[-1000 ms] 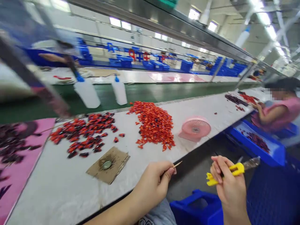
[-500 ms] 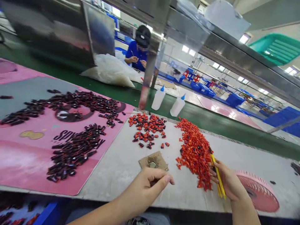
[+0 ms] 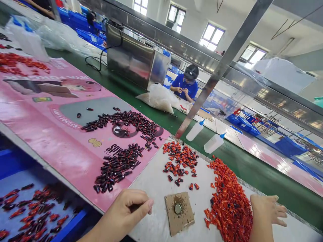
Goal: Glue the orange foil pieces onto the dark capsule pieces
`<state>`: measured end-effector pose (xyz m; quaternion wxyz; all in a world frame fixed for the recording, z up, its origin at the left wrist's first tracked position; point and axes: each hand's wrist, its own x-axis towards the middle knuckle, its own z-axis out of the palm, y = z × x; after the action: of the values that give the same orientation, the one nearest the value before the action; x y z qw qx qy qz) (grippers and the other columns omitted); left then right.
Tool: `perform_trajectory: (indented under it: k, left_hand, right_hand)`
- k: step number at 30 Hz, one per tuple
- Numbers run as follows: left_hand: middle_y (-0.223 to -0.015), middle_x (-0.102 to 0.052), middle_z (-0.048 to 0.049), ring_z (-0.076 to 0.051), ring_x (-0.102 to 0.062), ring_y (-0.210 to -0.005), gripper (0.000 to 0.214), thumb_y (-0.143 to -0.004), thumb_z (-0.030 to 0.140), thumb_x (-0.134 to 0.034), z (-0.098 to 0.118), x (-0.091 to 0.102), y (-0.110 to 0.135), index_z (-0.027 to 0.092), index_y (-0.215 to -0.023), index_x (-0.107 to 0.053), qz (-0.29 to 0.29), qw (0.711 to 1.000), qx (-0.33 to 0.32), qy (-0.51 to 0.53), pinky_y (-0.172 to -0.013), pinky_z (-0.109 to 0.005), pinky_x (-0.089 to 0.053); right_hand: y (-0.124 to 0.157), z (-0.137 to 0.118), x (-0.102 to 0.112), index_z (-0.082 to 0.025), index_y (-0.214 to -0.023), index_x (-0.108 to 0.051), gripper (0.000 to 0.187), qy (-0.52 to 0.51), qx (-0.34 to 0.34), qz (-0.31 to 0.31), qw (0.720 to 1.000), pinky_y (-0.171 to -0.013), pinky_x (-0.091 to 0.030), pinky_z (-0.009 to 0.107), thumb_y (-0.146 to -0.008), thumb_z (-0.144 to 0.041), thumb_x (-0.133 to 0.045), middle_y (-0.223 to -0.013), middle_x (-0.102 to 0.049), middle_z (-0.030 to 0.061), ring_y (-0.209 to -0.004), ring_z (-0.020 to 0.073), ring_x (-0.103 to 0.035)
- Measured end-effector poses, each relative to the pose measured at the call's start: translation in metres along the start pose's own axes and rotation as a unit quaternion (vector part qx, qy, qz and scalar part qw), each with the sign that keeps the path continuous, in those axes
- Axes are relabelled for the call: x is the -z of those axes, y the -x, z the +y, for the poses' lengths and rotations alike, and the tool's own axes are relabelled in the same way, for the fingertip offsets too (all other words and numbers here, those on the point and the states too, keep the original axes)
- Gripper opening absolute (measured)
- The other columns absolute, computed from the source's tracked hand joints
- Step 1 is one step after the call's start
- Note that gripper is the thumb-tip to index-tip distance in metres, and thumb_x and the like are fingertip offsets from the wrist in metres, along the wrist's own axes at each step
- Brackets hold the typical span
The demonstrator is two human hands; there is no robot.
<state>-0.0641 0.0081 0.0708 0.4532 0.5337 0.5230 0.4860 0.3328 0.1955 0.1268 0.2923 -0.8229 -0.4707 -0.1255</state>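
Observation:
My left hand [image 3: 128, 210] hangs over the near edge of the white bench, fingers curled and thumb across them; anything in them is hidden. It is nearest a cardboard square [image 3: 179, 213] holding a small round metal disc [image 3: 178, 209]. My right hand [image 3: 267, 211] rests open and empty just right of a heap of small red pieces [image 3: 228, 205]. Beyond the cardboard lies a loose patch of red-and-dark pieces [image 3: 180, 163]. Dark pieces with red ends are spread in rows [image 3: 118, 164] on a pink printed mat [image 3: 50, 101].
A blue tray [image 3: 32, 211] of red and dark pieces sits below the bench at left. Two white squeeze bottles [image 3: 194, 131] stand on the green belt [image 3: 242, 161]. Across it, a co-worker in a blue shirt [image 3: 185, 87] works beyond a plastic bag [image 3: 156, 99] and steel box [image 3: 133, 57].
My view has swung left along the bench. The yellow tool is no longer in my right hand, which now lies open beside the red heap. My left hand has moved slightly left.

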Motion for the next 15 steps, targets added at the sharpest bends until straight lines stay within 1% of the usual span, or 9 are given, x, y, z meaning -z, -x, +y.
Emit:
perform_trajectory:
  k: [2,3,4,6,9,12,13,14,15]
  left_hand:
    - [-0.046,-0.042,-0.0001,-0.013,-0.039,-0.048,0.050,-0.077,0.055,-0.054,0.008,-0.008,-0.010,0.016,-0.047,-0.065,-0.009,0.999,0.019,0.036,-0.051,-0.026,-0.028]
    - [-0.045,-0.041,0.0003,-0.013,-0.037,-0.048,0.051,-0.075,0.056,-0.056,0.012,-0.013,-0.016,0.016,-0.045,-0.064,-0.014,0.997,0.031,0.062,-0.051,-0.026,-0.027]
    - [-0.045,-0.039,0.0010,-0.012,-0.035,-0.047,0.051,-0.073,0.058,-0.057,0.017,-0.019,-0.020,0.016,-0.044,-0.063,-0.020,0.994,0.047,0.094,-0.051,-0.026,-0.025]
    - [-0.045,-0.035,0.0029,-0.011,-0.028,-0.047,0.051,-0.071,0.060,-0.059,0.026,-0.033,-0.028,0.016,-0.045,-0.063,-0.044,0.979,0.089,0.175,-0.050,-0.026,-0.021]
    - [-0.047,-0.036,0.0037,-0.011,-0.028,-0.050,0.050,-0.067,0.062,-0.067,0.041,-0.054,-0.034,0.015,-0.049,-0.065,-0.075,0.935,0.142,0.316,-0.051,-0.025,-0.023]
    - [-0.054,-0.041,0.0024,-0.012,-0.036,-0.057,0.051,-0.064,0.064,-0.074,0.051,-0.072,-0.031,0.015,-0.053,-0.067,-0.045,0.898,0.120,0.421,-0.058,-0.024,-0.033]
    - [-0.056,-0.042,0.0020,-0.012,-0.037,-0.058,0.052,-0.064,0.066,-0.075,0.052,-0.076,-0.029,0.015,-0.054,-0.067,-0.038,0.893,0.104,0.435,-0.058,-0.024,-0.034]
    - [-0.057,-0.042,0.0017,-0.012,-0.038,-0.058,0.053,-0.066,0.067,-0.074,0.052,-0.079,-0.027,0.015,-0.056,-0.069,-0.039,0.894,0.087,0.438,-0.057,-0.023,-0.035]
    - [-0.059,-0.043,0.0011,-0.011,-0.039,-0.057,0.054,-0.069,0.068,-0.072,0.051,-0.081,-0.026,0.015,-0.058,-0.070,-0.052,0.898,0.071,0.430,-0.054,-0.023,-0.035]
  right_hand:
    - [0.019,-0.007,0.000,-0.004,-0.138,-0.047,0.063,-0.020,0.004,0.020,1.000,-0.090,-0.028,0.077,-0.084,-0.038,-0.045,-0.136,-0.043,0.0386,-0.128,0.0538,-0.038]
    - [0.034,-0.010,0.001,-0.009,-0.133,-0.054,0.058,-0.037,0.039,0.009,0.998,-0.094,-0.033,0.072,-0.084,-0.039,-0.048,-0.132,-0.051,0.0323,-0.125,0.0494,-0.044]
    - [0.052,-0.014,0.002,-0.010,-0.124,-0.060,0.051,-0.095,0.127,-0.022,0.987,-0.096,-0.036,0.068,-0.084,-0.039,-0.049,-0.123,-0.059,0.0287,-0.120,0.0462,-0.051]
    - [0.095,-0.022,0.008,-0.015,-0.116,-0.064,0.040,-0.223,0.271,-0.116,0.929,-0.095,-0.047,0.054,-0.087,-0.041,-0.053,-0.115,-0.067,0.0193,-0.110,0.0360,-0.061]
    - [0.159,-0.033,0.018,-0.024,-0.123,-0.060,0.033,-0.346,0.349,-0.252,0.834,-0.089,-0.055,0.037,-0.092,-0.034,-0.058,-0.109,-0.071,0.0103,-0.098,0.0245,-0.069]
    - [0.207,-0.040,0.025,-0.025,-0.140,-0.046,0.060,-0.471,0.333,-0.403,0.710,-0.086,-0.057,0.034,-0.088,-0.048,-0.065,-0.116,-0.070,0.0122,-0.100,0.0245,-0.070]
    - [0.219,-0.042,0.026,-0.025,-0.139,-0.045,0.063,-0.505,0.301,-0.425,0.688,-0.083,-0.058,0.033,-0.086,-0.053,-0.066,-0.114,-0.070,0.0118,-0.097,0.0239,-0.070]
    - [0.228,-0.043,0.027,-0.025,-0.134,-0.048,0.059,-0.532,0.262,-0.431,0.680,-0.079,-0.058,0.031,-0.086,-0.053,-0.067,-0.107,-0.072,0.0103,-0.091,0.0224,-0.071]
    - [0.236,-0.043,0.028,-0.024,-0.126,-0.053,0.049,-0.546,0.210,-0.427,0.690,-0.075,-0.058,0.029,-0.087,-0.050,-0.067,-0.097,-0.072,0.0078,-0.084,0.0200,-0.070]
